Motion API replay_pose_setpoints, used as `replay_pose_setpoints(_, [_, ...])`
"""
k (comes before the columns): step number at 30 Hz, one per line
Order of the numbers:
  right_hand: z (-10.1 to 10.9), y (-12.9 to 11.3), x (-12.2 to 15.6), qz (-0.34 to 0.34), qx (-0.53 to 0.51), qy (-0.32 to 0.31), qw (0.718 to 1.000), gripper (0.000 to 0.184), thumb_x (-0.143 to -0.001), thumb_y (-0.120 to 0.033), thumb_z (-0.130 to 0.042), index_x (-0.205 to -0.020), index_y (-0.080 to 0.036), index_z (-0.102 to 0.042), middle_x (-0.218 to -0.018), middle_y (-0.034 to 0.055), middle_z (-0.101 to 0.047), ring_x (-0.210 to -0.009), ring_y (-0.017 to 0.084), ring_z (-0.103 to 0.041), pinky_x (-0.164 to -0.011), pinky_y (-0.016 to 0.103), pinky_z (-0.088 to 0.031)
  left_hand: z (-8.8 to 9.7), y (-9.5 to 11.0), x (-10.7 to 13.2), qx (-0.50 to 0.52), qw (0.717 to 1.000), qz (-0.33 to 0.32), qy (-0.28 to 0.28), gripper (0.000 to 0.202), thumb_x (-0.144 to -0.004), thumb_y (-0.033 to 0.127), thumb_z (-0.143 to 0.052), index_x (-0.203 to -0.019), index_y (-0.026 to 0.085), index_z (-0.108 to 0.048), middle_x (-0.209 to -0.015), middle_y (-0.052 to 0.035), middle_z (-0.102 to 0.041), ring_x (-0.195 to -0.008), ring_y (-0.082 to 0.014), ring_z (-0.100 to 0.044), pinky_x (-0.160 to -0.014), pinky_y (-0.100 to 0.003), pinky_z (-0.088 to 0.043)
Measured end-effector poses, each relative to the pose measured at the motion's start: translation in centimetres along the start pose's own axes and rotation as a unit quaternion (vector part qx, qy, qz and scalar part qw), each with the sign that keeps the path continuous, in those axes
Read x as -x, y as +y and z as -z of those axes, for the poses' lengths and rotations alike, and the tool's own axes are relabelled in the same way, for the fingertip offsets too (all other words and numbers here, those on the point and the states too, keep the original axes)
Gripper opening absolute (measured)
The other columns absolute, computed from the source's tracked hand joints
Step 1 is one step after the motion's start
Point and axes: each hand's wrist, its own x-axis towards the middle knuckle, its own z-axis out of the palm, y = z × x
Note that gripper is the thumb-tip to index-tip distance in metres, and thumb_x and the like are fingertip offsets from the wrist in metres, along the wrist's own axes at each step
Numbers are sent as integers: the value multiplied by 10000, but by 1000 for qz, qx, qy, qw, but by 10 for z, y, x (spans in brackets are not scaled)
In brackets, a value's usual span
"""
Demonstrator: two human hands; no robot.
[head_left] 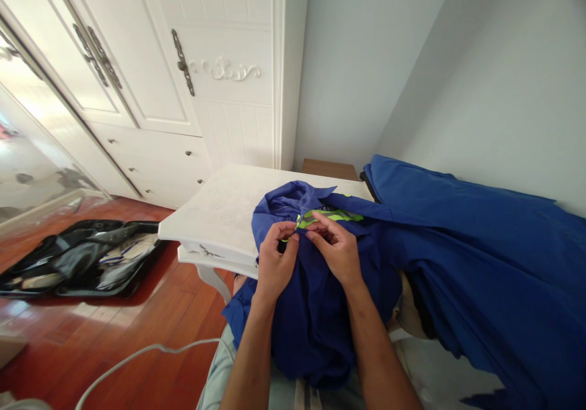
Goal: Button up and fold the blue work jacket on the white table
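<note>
Fingertips of two hands meet on one blue garment. The left hand is narrow, its thumb and index finger pinching a small edge of the cloth. The right hand, just beside it, is narrow too, thumb and fingers gathered on the same spot, with the index finger lying over the reflective strip. One such strip, yellow-green and grey, shows most clearly to the right of the fingers. The garment lies partly over the near right part of the table, one collar on the far side of the hands, and its lower folds hang toward the near edge, between the two forearms.

To the right, a large spread of blue cloth runs down from beside the wall; how many pieces make it up cannot be told. Under the collar is one white table, with one curved leg clearly visible at its left. Beyond its far edge shows one brown wooden top.

On the left, one white cord curves over the reddish floor. Farther left lies one open suitcase, both halves filled with clothes. Far left stands one white wardrobe, with five small drawer knobs and one carved scroll.
</note>
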Motion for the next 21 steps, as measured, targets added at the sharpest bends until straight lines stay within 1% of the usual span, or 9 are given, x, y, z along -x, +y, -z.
replay_pose_setpoints(5, [-3, -4, 2, 1, 13, 4, 1000, 507, -865, -406, -673, -1285, -124, -652, -1028, 68, -644, -880, 65, -657, -882, 150, -576, -2, 3, 0, 9, 1000, 19, 10, 218, -901, 337, -657, -1047, 176, -649, -956, -53, -717, -868, -165, -674, -806, -280, -521])
replay_pose_setpoints(10, [-2, -6, 4, -7, 18, 3, 1000, 522, -883, -447, -659, -1295, -126, -651, -1046, 63, -644, -921, 71, -660, -900, 148, -577, -1, 0, 0, 28, 999, 31, 12, 202, -919, 335, -630, -1042, 176, -654, -950, -57, -722, -878, -170, -679, -821, -285, -520])
replay_pose_setpoints(12, [-2, -6, 5, 1, 29, 7, 1000, 512, -897, -457, -654, -1289, -128, -656, -1048, 59, -644, -925, 68, -662, -905, 144, -574, -1, -1, 0, 31, 999, 31, 13, 202, -917, 327, -630, -1053, 178, -649, -954, -58, -723, -889, -170, -683, -825, -283, -520])
replay_pose_setpoints(15, [-4, -6, 7, 39, 72, 24, 996, 488, -923, -439, -640, -1305, -136, -647, -1073, 60, -639, -931, 65, -660, -931, 149, -567, -1, 1, 0, 8, 1000, 17, 15, 194, -916, 302, -623, -1068, 183, -636, -937, -50, -720, -879, -166, -687, -811, -278, -520])
replay_pose_setpoints(17, [-5, -7, 8, 72, 115, 32, 990, 456, -956, -418, -602, -1317, -142, -640, -1106, 62, -631, -967, 65, -654, -961, 156, -556, 0, 2, 0, -12, 1000, 7, 16, 193, -917, 282, -610, -1085, 186, -619, -898, -40, -715, -849, -161, -688, -776, -270, -516])
replay_pose_setpoints(19, [-6, -7, 8, 105, 158, 29, 981, 410, -988, -390, -557, -1308, -149, -645, -1119, 61, -627, -1014, 65, -643, -992, 161, -540, 1, 2, 0, -27, 1000, 2, 15, 207, -918, 267, -601, -1108, 186, -599, -856, -29, -708, -815, -157, -687, -748, -264, -508])
replay_pose_setpoints(21, [-6, -7, 8, 133, 192, 19, 972, 372, -1014, -366, -512, -1278, -151, -661, -1107, 60, -629, -1036, 63, -632, -1001, 163, -528, 1, 0, 0, -34, 999, 0, 17, 222, -915, 256, -600, -1125, 186, -581, -827, -20, -704, -793, -154, -685, -759, -271, -504])
